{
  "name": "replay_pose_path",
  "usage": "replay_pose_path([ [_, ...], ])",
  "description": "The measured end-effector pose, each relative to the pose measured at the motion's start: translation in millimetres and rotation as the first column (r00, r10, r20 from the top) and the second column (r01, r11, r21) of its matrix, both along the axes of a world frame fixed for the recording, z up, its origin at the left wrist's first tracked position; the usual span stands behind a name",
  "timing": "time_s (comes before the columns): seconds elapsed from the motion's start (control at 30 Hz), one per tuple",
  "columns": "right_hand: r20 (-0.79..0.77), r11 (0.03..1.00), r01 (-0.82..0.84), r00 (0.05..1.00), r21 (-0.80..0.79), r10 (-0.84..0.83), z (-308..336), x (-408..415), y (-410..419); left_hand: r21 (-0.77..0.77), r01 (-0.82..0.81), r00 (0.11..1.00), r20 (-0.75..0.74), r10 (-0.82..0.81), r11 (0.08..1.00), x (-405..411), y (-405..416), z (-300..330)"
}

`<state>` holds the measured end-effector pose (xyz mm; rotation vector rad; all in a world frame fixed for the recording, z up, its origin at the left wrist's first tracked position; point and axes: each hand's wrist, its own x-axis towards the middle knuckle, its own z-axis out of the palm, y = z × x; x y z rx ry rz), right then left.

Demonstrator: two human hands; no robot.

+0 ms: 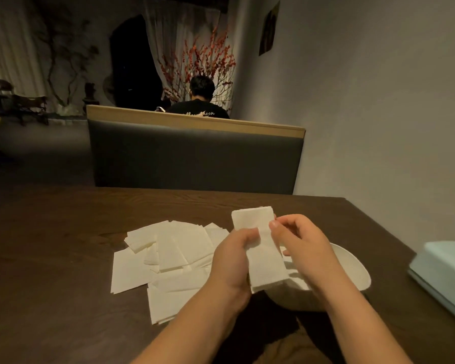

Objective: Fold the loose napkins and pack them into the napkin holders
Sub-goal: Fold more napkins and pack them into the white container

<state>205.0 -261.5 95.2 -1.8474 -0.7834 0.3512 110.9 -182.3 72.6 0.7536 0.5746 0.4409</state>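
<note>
Head view: both hands are raised over the near edge of a dark wooden table (pixel 50 232), working one white napkin (pixel 267 261) between them. The left hand (pixel 234 261) grips the napkin's left edge, fingers curled round it; the right hand (pixel 300 245) pinches the right edge near the top, thumb tip on the paper. The napkin is a long folded strip — its upper end bent over into a flap, its lower end hanging down over a white bowl (pixel 352 269).

The bowl stands on the table under and just right of the hands; white paper shows inside it. Left of the hands lies a loose pile (pixel 168 258) of flat napkins, overlapping and spread across the tabletop. At the far right edge sits a pale blue holder (pixel 441 271), well apart from the pile.

Beyond the table stands a grey booth back (pixel 195 156), and a person (pixel 199 101) sits behind it, facing away.
</note>
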Motion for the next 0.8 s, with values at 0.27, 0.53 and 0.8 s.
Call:
replay_pose_path([
  [0.27,-0.104,0.992,-0.047,0.994,-0.117,0.035,11,28,-25,0.351,-0.011,0.999,-0.034,0.024,0.936,38,-25,19],
  [0.53,0.017,0.929,0.087,0.996,-0.360,-0.086,-7,73,-36,0.727,0.055,0.941,-0.267,0.208,0.684,54,7,-32],
  [0.8,0.087,0.828,0.027,0.996,-0.561,0.026,-21,68,-17,0.738,0.190,0.913,-0.376,0.160,0.648,53,3,-52],
])
